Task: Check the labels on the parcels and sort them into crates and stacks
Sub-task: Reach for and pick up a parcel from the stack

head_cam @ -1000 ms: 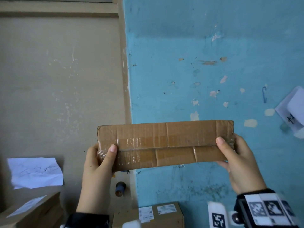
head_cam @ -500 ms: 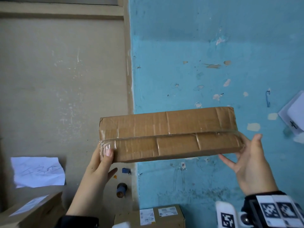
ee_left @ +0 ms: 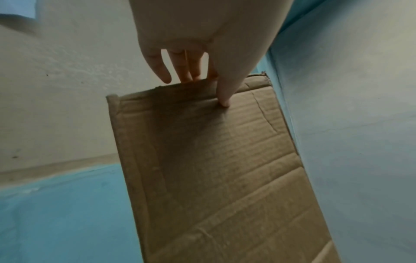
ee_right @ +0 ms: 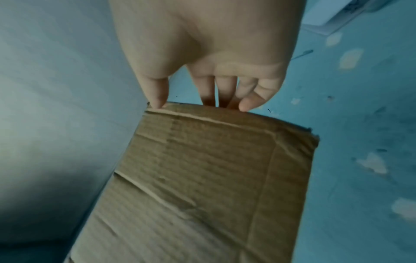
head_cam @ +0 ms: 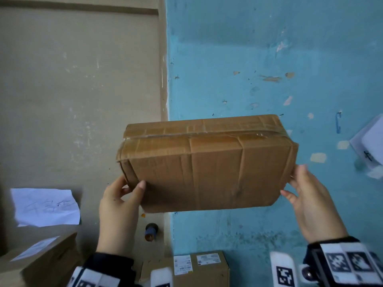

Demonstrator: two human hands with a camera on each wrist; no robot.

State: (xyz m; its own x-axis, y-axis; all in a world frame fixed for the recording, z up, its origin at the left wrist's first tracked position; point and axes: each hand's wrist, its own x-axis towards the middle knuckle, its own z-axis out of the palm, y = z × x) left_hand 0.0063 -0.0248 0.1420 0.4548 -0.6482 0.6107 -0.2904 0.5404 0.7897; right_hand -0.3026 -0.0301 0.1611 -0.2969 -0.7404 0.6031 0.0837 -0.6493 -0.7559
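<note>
Cardboard parcel (head_cam: 207,162) held aloft between both hands, left hand (head_cam: 119,206) pinching its end, thumb on the broad face, fingers (ee_left: 180,69) behind per wrist view, right hand (head_cam: 310,204) fingers (ee_right: 207,89) nearly straight, fingertips at the opposite end.

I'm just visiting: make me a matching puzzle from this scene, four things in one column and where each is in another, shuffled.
Things:
1. held parcel
2. handwritten paper sheet
3. box with white labels
4. left hand

Places:
A. bottom centre, on the floor
B. on the beige floor at far left
C. gripping the parcel's left end
D. in the air between both hands

Pairs: 1-D, 2-B, 3-A, 4-C
</note>
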